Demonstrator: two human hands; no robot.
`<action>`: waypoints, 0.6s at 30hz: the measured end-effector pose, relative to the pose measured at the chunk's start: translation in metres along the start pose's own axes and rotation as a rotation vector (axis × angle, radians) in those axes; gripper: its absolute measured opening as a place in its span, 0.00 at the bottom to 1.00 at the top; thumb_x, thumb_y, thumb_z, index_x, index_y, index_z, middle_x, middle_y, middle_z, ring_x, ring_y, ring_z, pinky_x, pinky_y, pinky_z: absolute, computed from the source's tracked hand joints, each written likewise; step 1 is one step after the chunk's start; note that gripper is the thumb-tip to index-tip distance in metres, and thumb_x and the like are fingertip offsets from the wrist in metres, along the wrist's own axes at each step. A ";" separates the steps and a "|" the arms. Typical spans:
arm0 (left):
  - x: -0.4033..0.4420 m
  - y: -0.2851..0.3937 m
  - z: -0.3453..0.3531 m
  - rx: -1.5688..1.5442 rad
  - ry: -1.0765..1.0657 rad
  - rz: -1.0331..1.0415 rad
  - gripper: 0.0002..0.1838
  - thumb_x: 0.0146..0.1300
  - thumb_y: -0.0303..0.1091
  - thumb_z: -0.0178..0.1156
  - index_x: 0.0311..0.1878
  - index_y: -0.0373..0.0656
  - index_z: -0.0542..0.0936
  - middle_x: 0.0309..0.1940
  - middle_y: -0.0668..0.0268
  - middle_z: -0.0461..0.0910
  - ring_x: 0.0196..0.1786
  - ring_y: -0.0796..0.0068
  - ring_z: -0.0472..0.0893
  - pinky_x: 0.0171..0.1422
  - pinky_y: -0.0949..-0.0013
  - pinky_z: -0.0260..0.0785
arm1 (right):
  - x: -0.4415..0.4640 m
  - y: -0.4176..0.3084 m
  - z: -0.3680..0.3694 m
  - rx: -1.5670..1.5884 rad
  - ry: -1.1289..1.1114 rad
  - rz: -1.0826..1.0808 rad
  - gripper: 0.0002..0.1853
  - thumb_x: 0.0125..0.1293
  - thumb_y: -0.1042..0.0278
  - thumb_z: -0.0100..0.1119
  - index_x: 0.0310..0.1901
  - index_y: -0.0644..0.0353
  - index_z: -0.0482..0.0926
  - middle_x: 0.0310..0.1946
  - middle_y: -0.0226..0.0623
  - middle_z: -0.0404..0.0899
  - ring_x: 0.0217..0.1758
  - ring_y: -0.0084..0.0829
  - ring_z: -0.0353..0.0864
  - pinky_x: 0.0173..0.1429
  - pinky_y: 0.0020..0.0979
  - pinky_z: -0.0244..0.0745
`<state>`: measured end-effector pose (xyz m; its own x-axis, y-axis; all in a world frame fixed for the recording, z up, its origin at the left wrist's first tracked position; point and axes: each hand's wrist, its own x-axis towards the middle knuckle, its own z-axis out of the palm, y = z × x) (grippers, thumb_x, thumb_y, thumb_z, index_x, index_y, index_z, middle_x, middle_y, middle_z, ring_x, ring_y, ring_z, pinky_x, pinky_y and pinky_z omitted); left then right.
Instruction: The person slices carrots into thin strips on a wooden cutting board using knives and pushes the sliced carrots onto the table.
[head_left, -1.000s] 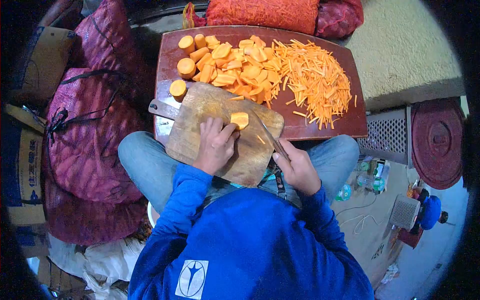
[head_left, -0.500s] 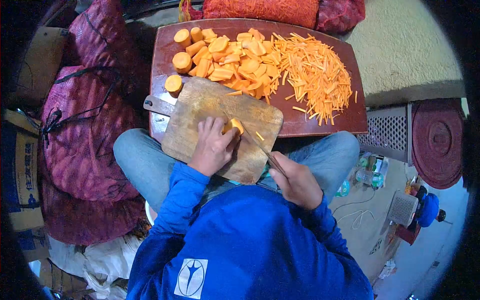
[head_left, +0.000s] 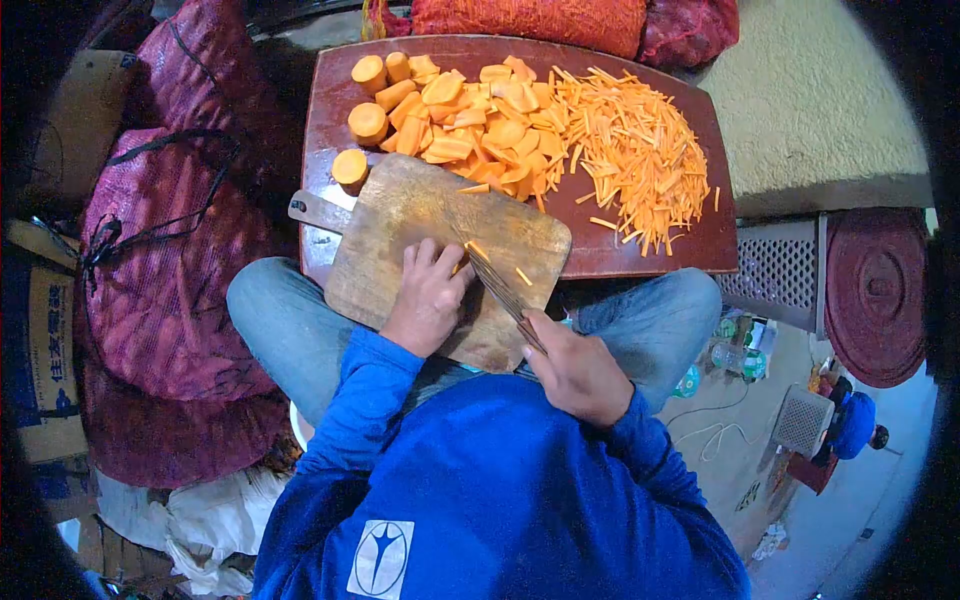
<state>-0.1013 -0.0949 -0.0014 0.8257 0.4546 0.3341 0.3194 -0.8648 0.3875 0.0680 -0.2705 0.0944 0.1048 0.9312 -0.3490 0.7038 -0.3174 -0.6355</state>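
Note:
My left hand is closed, its fingers curled down over a carrot piece, of which only a bit of orange shows; the rest is hidden under the fingers. Closed round the handle of a knife, my right hand sits at the lower right of the wooden cutting board. The blade lies at a slant beside my left fingertips. Just past the blade, a carrot strip rests on the board, with another small strip to its right.
Behind the board, a dark red table bears carrot chunks, a heap of carrot slices and a pile of carrot shreds. Purple mesh sacks stand at the left. A perforated grey crate is at the right.
My right hand and the knife have shifted left and slightly down, bringing the blade closer to my left fingers. Much less of the carrot piece shows, and a strip now lies beyond the blade.

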 end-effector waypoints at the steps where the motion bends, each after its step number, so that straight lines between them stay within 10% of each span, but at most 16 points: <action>1: 0.000 0.000 0.001 -0.014 0.015 -0.001 0.15 0.56 0.27 0.63 0.47 0.40 0.89 0.48 0.57 0.77 0.54 0.52 0.74 0.59 0.51 0.66 | 0.005 0.002 0.004 0.029 0.025 -0.028 0.25 0.76 0.65 0.60 0.69 0.66 0.70 0.53 0.63 0.83 0.54 0.63 0.85 0.54 0.57 0.81; 18: -0.006 0.002 0.006 -0.019 0.058 -0.047 0.16 0.55 0.28 0.63 0.48 0.40 0.88 0.45 0.56 0.75 0.51 0.50 0.74 0.64 0.47 0.65 | 0.020 0.002 0.015 -0.014 0.053 -0.087 0.22 0.77 0.64 0.57 0.67 0.63 0.67 0.48 0.61 0.85 0.46 0.64 0.86 0.46 0.59 0.81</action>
<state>-0.1034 -0.1007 -0.0075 0.7816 0.5063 0.3643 0.3473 -0.8385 0.4199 0.0606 -0.2555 0.0762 0.0796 0.9635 -0.2555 0.7213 -0.2326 -0.6524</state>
